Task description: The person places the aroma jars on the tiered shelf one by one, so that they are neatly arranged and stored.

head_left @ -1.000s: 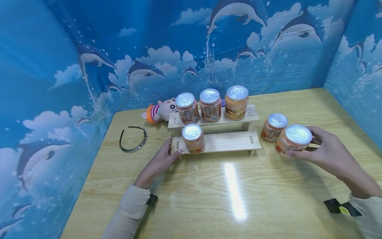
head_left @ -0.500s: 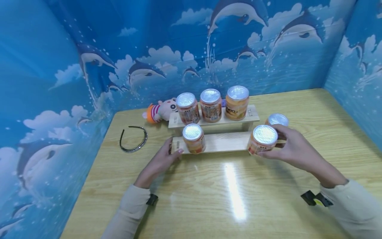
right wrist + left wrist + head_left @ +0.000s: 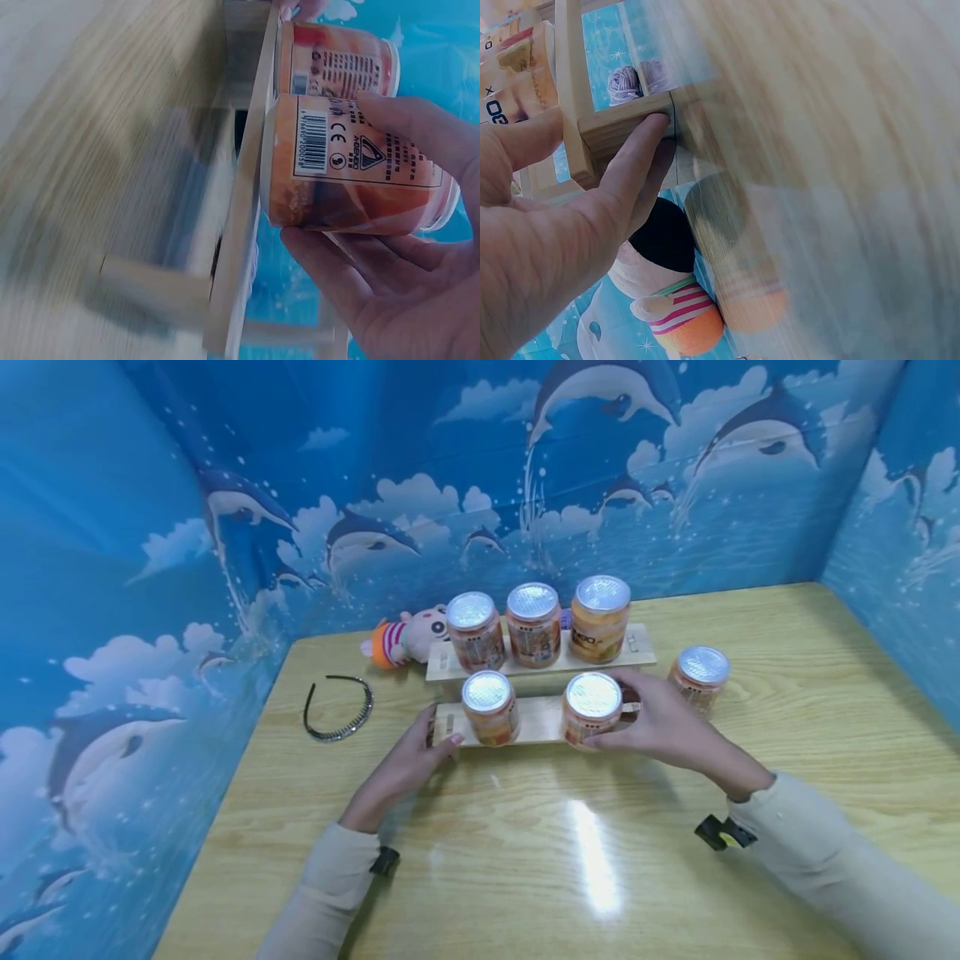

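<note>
My right hand (image 3: 663, 718) grips an orange-labelled can (image 3: 592, 702) with a silver lid, thumb on one side and fingers on the other. The can is upright at the lower wooden shelf (image 3: 542, 720); in the right wrist view its base meets or nearly meets the board (image 3: 244, 187). Left of it on that shelf stands a similar can (image 3: 491, 714), with a gap between. My left hand (image 3: 408, 756) holds the shelf's left end; in the left wrist view the thumb and fingers (image 3: 634, 161) lie either side of the wooden end piece (image 3: 622, 124).
Three cans (image 3: 534, 631) line the raised shelf (image 3: 639, 645) behind. Another can (image 3: 701, 677) stands on the table right of the shelves, partly behind my right hand. A plush doll (image 3: 408, 639) lies back left, and a dark headband (image 3: 337, 735) lies on the left. Dolphin-print walls enclose the table.
My right hand has carried its can leftward from the table's right side to the lower shelf. The left hand has stayed at the shelf's left end.
</note>
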{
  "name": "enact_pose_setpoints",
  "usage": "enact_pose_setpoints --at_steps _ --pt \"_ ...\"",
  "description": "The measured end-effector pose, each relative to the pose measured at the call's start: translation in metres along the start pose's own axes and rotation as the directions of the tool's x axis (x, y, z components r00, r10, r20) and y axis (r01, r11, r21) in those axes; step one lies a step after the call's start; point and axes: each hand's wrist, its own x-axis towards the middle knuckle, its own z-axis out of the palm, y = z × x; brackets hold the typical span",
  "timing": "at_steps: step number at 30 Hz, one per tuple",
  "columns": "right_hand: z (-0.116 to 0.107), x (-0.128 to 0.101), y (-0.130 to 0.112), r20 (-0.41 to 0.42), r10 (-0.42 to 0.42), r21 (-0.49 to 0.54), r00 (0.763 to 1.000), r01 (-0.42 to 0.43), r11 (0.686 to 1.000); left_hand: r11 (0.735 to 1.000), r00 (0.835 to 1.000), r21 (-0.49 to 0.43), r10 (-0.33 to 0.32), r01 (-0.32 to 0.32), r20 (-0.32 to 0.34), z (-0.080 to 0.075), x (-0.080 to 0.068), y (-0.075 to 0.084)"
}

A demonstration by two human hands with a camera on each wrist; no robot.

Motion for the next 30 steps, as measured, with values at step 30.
enact_pose_setpoints --at_steps 30 --pt "0.026 0.029 -0.013 0.046 0.055 0.122 0.997 -0.06 0.991 1.0 1.0 -0.02 -0.01 0.01 -0.003 0.001 0.0 0.0"
